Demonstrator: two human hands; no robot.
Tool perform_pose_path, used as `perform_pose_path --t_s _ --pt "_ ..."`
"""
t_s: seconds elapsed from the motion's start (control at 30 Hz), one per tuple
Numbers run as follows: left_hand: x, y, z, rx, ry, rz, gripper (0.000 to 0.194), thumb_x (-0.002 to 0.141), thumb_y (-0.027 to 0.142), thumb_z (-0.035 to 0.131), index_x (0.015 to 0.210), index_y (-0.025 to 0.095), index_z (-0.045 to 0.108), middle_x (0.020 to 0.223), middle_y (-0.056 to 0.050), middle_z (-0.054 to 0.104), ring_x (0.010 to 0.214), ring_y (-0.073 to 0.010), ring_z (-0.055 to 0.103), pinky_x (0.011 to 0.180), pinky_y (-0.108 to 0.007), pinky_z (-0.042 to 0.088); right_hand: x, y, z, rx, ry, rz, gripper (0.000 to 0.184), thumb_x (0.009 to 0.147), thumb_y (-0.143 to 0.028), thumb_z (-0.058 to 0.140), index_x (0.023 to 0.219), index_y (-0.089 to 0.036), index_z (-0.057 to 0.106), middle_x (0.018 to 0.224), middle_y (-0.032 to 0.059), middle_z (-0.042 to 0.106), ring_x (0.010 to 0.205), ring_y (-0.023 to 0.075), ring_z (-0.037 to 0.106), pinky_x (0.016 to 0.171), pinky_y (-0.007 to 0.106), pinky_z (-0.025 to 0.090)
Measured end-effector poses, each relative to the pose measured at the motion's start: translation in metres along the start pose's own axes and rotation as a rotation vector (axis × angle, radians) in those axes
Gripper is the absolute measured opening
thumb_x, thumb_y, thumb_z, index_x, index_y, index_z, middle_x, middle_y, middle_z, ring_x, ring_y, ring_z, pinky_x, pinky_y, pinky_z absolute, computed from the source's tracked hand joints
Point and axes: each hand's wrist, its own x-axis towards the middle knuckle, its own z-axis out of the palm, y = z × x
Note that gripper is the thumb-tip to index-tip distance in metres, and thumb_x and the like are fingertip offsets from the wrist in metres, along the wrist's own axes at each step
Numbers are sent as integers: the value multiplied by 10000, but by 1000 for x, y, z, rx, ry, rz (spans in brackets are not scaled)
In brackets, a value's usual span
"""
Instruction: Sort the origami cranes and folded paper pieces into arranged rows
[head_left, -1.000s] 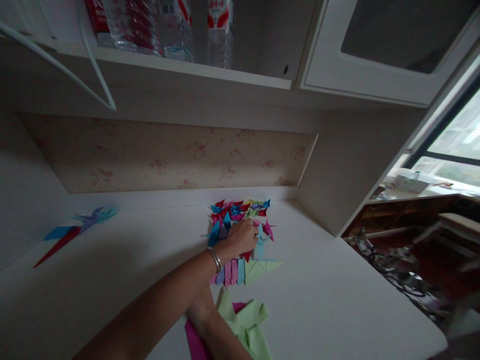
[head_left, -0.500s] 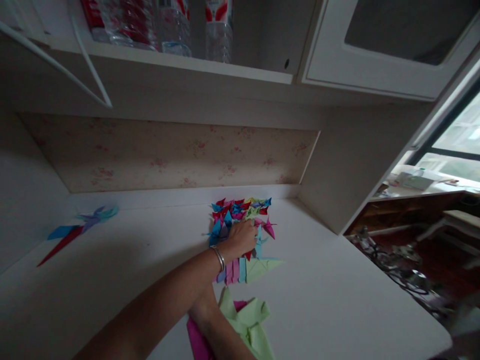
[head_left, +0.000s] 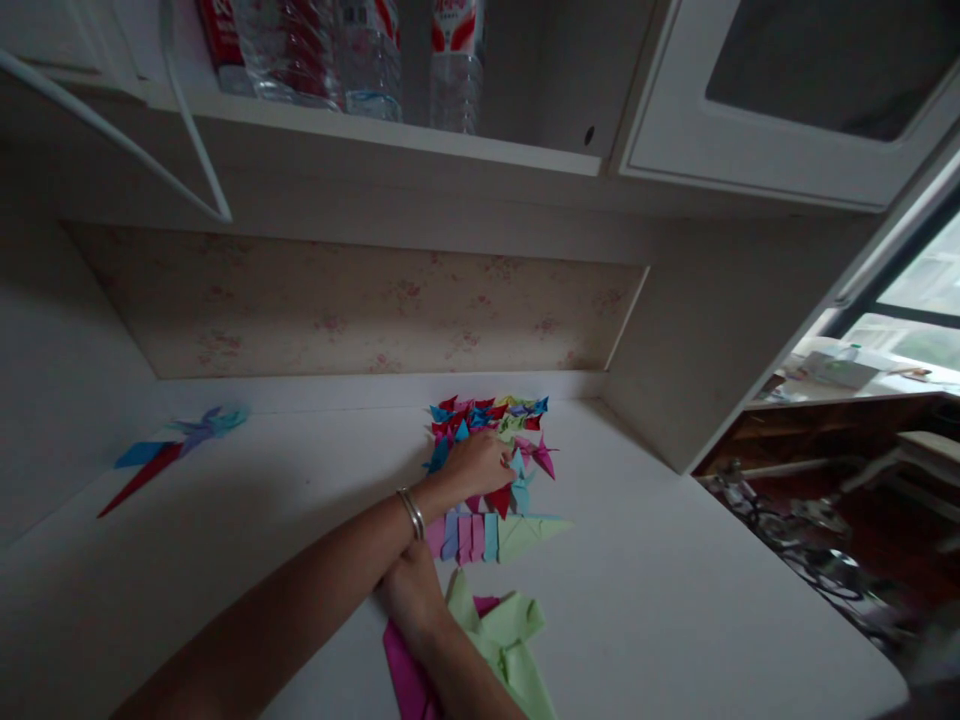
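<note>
My left hand (head_left: 480, 465), with a silver bracelet at the wrist, reaches in from the left over rows of small folded paper cranes (head_left: 469, 415). Its fingers are curled together among them, and what they hold, if anything, is hidden. A light blue crane (head_left: 520, 485), a red crane (head_left: 500, 500) and a pink crane (head_left: 546, 458) lie around its fingertips. My right hand (head_left: 412, 590) crosses beneath the left wrist, its fingers out of sight. Under and beside the right arm are a magenta folded paper (head_left: 405, 670) and larger light green folded papers (head_left: 510, 640).
Flat folded strips (head_left: 469, 537) and a light green paper piece (head_left: 529, 535) lie in a row nearer me. At the far left sit more folded papers (head_left: 187, 435). Overhead, a shelf (head_left: 375, 130) holds plastic bottles (head_left: 456, 75); a white wire (head_left: 195, 160) hangs at left.
My left hand has shifted slightly left, showing more of the red and light blue cranes. My right hand shows more below the left wrist. The view has shifted a little.
</note>
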Motion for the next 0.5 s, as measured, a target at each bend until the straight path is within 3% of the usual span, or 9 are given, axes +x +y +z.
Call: perform_pose_path --t_s 0.1,0.23,0.33,0.5 --pt "-23 -11 -23 -114 77 -22 228 799 347 535 842 227 725 920 -35 701 860 -174 631 770 -245 454 2 7 0 -75 63 88 157 764 -217 508 701 -171 644 572 -24 566 534 131 501 513 223 388" --pt "-82 -40 -46 -318 234 -146 248 828 366 495 809 208 686 753 1 673 711 -140 595 665 -224 405 4 15 -3 -155 117 106 180 782 -270 501 656 -179 591 511 -49 480 471 111 429 466 217 310" --pt "-137 -74 -46 -415 257 -345 276 829 408 477 701 196 598 548 51 507 536 -122 482 537 -228 327 6 17 -5 -191 125 117 221 805 -343 510 690 -180 606 516 -46 485 473 121 443 476 229 321" --pt "-215 -137 -32 -626 310 -635 357 759 426 523 517 204 381 513 70 337 526 -112 368 519 -228 272 5 22 -8 -298 133 175 298 819 -448 516 786 -182 647 522 -36 501 478 144 464 478 249 329"
